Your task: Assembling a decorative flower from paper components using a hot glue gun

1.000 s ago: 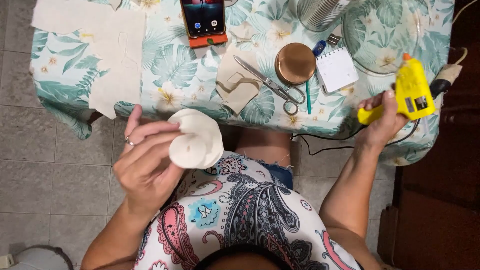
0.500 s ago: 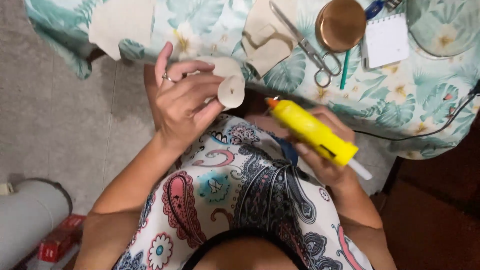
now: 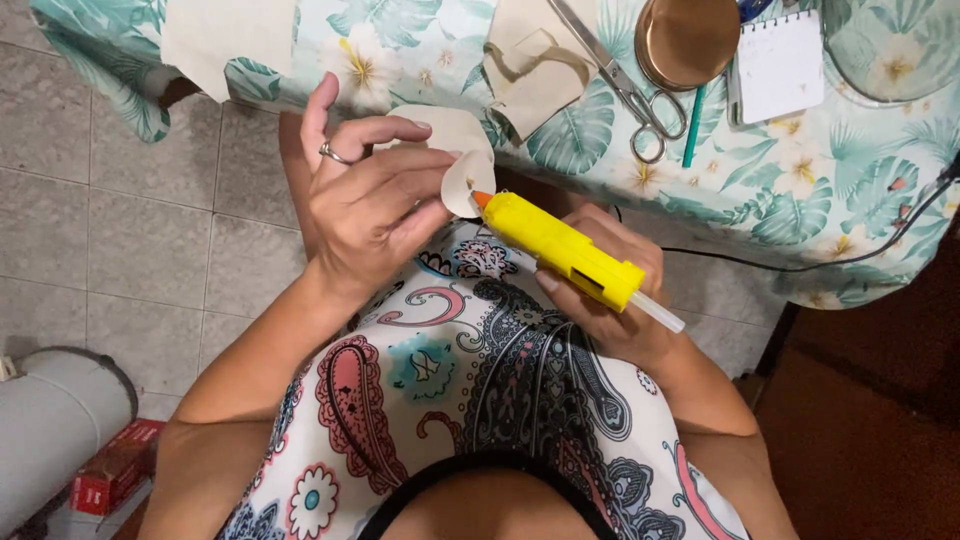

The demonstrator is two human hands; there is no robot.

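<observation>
My left hand point(image 3: 370, 205), with a ring on one finger, pinches a folded cream fabric piece point(image 3: 462, 155) above my lap. My right hand point(image 3: 610, 300) grips a yellow glue gun point(image 3: 565, 252) with a clear glue stick at its back end. The gun's orange nozzle touches the lower edge of the fabric piece. A black cord point(image 3: 800, 262) runs from behind my right hand toward the table's right side.
A table with a leaf-print cloth point(image 3: 800, 180) carries scissors point(image 3: 625, 90), a round copper lid point(image 3: 690, 38), a white notepad point(image 3: 780, 65), a teal pen point(image 3: 692, 125) and cream fabric cutouts point(image 3: 535, 65). A white cylinder point(image 3: 50, 420) and a red box point(image 3: 110, 475) sit on the tiled floor at left.
My right hand brought the glue gun from the table's right side to my lap, and its nozzle now meets the fabric. My left hand folded the piece and the view moved closer.
</observation>
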